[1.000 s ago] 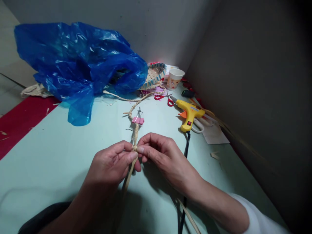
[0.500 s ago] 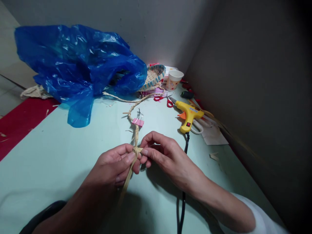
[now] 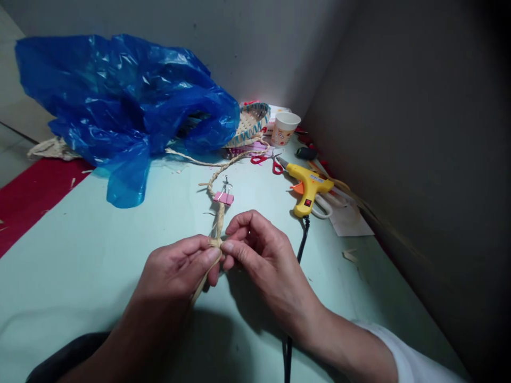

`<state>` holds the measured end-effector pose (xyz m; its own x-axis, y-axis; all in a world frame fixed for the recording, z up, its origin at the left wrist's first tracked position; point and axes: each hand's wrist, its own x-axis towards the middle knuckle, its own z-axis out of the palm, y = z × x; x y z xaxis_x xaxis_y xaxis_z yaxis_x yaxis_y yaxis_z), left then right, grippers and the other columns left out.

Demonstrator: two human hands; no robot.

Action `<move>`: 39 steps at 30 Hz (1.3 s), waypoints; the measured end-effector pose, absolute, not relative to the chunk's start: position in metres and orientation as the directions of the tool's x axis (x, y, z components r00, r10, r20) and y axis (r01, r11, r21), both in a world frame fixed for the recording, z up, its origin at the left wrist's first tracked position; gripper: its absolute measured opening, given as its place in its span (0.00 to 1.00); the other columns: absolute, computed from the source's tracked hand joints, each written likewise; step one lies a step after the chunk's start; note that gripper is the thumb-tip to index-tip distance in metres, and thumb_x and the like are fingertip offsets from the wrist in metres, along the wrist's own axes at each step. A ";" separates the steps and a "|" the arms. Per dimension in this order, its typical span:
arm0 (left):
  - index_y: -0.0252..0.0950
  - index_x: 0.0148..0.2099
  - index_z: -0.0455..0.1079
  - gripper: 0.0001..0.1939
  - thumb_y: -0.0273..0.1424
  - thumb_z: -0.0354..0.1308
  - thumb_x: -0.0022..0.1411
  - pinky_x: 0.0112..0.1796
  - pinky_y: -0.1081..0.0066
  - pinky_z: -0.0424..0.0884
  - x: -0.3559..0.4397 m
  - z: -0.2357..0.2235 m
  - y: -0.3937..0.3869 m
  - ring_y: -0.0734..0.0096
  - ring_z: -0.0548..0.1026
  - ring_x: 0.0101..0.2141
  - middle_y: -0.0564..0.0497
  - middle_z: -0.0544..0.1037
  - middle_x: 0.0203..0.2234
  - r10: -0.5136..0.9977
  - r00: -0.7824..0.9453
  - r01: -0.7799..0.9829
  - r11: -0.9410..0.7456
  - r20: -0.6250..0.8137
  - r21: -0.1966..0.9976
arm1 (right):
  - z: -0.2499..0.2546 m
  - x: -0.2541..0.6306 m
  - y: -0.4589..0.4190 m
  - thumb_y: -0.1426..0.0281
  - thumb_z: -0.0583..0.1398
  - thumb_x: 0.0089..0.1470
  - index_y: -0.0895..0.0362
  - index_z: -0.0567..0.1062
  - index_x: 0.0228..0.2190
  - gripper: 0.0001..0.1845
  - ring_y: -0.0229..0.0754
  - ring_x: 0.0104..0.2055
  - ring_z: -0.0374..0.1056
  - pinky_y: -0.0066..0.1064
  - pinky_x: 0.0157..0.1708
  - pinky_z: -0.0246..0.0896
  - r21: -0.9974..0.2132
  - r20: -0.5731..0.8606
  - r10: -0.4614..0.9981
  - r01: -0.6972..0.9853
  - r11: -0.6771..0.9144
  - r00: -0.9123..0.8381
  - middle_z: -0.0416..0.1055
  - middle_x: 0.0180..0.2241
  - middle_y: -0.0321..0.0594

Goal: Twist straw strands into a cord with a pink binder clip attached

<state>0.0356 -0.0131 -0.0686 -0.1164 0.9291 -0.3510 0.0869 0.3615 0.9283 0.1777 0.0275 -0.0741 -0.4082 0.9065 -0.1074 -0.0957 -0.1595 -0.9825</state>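
Observation:
A pale straw braid (image 3: 220, 219) runs from the back of the table toward me, with a pink binder clip (image 3: 223, 198) clamped across it. Below the clip, my left hand (image 3: 179, 268) pinches the braid's near end between thumb and fingers. My right hand (image 3: 263, 255) is closed at the same spot from the right, its thumb and fingertips on the strands. Loose straw strands (image 3: 202, 284) hang from the pinch toward me, partly hidden by my left hand.
A yellow glue gun (image 3: 310, 186) lies to the right, its black cord (image 3: 302, 242) running toward me. Behind it are red-handled scissors (image 3: 271, 161), a paper cup (image 3: 285, 128) and a woven basket (image 3: 252, 125). A crumpled blue plastic bag (image 3: 120, 96) fills the back left.
A strand that stretched rightward into my right fingers half a second ago is now folded in at the pinch. My right hand has moved slightly left. Both hands keep hold of the braid.

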 end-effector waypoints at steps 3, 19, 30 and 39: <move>0.37 0.19 0.66 0.17 0.39 0.57 0.57 0.24 0.73 0.55 0.037 -0.065 -0.016 0.76 0.59 0.20 0.57 0.66 0.14 0.932 -0.208 0.250 0.343 -0.296 0.906 | -0.071 0.183 0.037 0.74 0.59 0.55 0.58 0.72 0.32 0.01 0.34 0.29 0.64 0.26 0.31 0.57 -0.991 -0.127 0.862 0.019 -0.134 -0.491 0.69 0.26 0.33; 0.36 0.36 0.72 0.12 0.26 0.47 0.66 0.32 0.72 0.64 0.031 -0.081 -0.026 0.71 0.74 0.27 0.53 0.75 0.25 0.898 0.089 0.895 -0.262 0.430 0.362 | -0.063 0.173 0.038 0.71 0.65 0.45 0.63 0.75 0.26 0.07 0.32 0.26 0.59 0.25 0.27 0.51 -0.951 -0.282 0.849 0.018 -0.307 -0.447 0.67 0.22 0.33; 0.39 0.27 0.68 0.12 0.26 0.51 0.64 0.22 0.68 0.55 0.027 -0.077 -0.034 0.70 0.66 0.18 0.54 0.67 0.18 0.795 0.293 0.951 -0.299 0.532 -0.077 | -0.072 0.168 0.027 0.68 0.60 0.53 0.59 0.72 0.26 0.08 0.32 0.24 0.58 0.24 0.24 0.51 -0.981 -0.108 0.922 0.188 -0.039 -0.372 0.65 0.21 0.31; 0.38 0.31 0.70 0.10 0.22 0.51 0.60 0.23 0.66 0.57 0.041 -0.087 -0.036 0.68 0.66 0.18 0.54 0.69 0.19 0.796 0.332 0.943 -0.265 0.506 -0.202 | -0.074 0.170 0.032 0.70 0.61 0.52 0.61 0.77 0.26 0.08 0.35 0.28 0.63 0.27 0.31 0.57 -0.990 -0.116 0.905 0.117 -0.075 -0.409 0.71 0.24 0.35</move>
<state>0.0406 -0.0361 -0.0874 0.3325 0.7961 0.5056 0.9427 -0.2653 -0.2021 0.1703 0.0315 -0.0743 -0.4095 0.9048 -0.1165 0.1165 -0.0748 -0.9904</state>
